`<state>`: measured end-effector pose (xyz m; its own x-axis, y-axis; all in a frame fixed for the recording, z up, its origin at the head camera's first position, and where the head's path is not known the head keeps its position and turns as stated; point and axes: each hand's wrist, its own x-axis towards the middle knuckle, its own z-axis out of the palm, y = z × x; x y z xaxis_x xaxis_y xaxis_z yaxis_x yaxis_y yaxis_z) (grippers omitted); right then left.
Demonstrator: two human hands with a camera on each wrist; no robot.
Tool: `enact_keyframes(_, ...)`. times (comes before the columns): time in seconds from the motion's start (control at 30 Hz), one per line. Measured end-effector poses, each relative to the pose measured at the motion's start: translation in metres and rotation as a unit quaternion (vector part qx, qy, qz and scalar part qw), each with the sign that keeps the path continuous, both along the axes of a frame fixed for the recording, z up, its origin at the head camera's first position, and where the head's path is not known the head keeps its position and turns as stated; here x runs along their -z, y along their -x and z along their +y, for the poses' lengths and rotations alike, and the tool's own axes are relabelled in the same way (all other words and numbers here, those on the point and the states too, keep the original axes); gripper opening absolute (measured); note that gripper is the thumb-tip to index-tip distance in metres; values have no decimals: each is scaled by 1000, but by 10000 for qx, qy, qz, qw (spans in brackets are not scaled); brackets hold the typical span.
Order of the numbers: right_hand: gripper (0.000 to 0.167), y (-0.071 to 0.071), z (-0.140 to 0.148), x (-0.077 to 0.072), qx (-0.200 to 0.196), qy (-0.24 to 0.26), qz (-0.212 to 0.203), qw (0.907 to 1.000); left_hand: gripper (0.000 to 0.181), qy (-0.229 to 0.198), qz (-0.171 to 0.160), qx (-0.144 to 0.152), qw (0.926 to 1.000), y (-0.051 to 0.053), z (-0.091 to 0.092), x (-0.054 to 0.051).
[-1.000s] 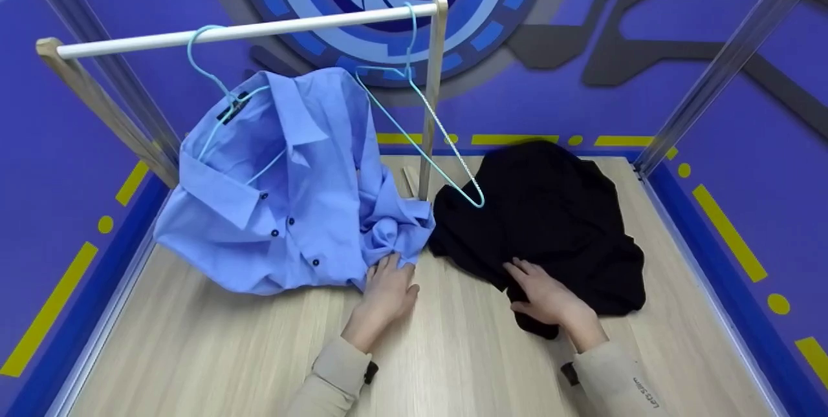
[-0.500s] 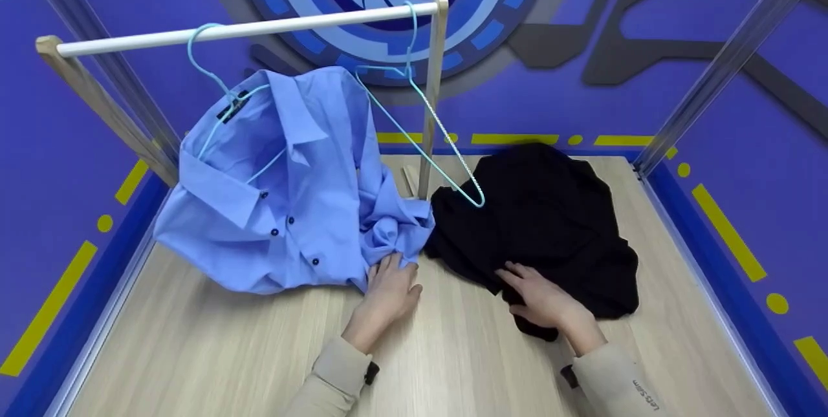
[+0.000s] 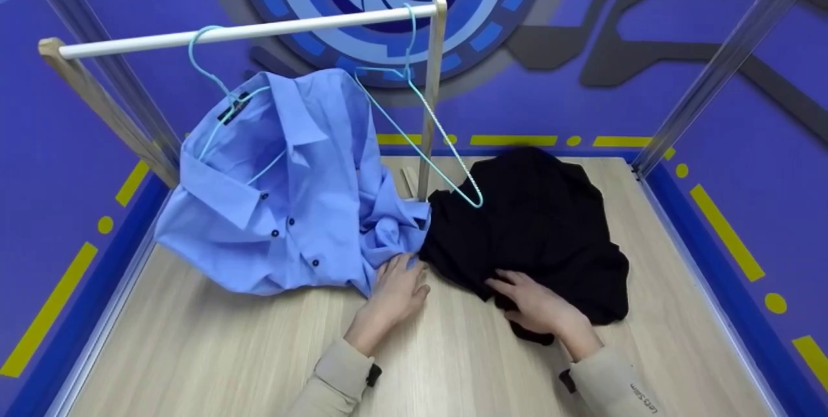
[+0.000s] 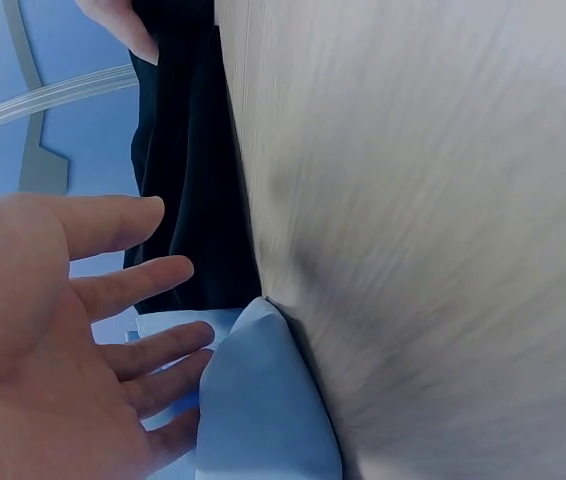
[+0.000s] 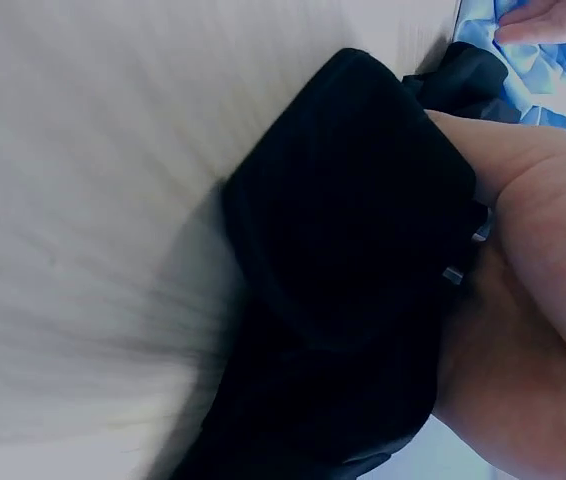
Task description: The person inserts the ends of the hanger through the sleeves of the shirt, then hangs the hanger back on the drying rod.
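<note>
A blue button-up shirt (image 3: 323, 191) hangs from a light-blue hanger (image 3: 202, 58) on a rack, its lower part gathered on the tabletop. My left hand (image 3: 394, 291) touches the shirt's right lower edge with loosely extended fingers; in the left wrist view, this hand (image 4: 83, 330) has its fingertips against the blue cloth. Crumpled on the right lies a black garment (image 3: 550, 229), close against the shirt. My right hand (image 3: 540, 304) rests on its near left part, fingers extended. Black cloth (image 5: 353, 210) hides most of those fingers in the right wrist view.
A second light-blue hanger (image 3: 446, 136) hangs bare from the white rail (image 3: 291, 26), its lower corner overlapping the black garment in view. The wooden rack post (image 3: 432, 100) stands behind the clothes. Blue-purple panels (image 3: 744, 210) enclose the wooden tabletop (image 3: 466, 365).
The black garment has slid left and slightly toward me, along with my right hand. My left hand has shifted a little to the right at the shirt's edge.
</note>
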<state>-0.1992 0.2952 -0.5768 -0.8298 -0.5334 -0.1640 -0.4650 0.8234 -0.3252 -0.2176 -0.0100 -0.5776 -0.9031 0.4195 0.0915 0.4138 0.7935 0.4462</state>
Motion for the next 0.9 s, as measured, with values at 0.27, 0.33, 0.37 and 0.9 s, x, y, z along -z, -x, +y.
enact_keyframes(0.27,62,-2,-2,-1,-196,108,-19,9997,39,-350,247,240,9988,-1,3,-1)
enact_keyframes(0.33,62,-2,-3,-1,-211,88,-31,9997,41,-420,362,339,9979,-1,5,0)
enact_keyframes(0.37,62,-2,-4,-1,-221,68,-29,9997,42,-438,409,387,9975,-2,5,0)
enact_keyframes(0.9,62,-2,-11,-2,-445,-7,-8,9990,42,-107,144,592,9981,-3,12,2)
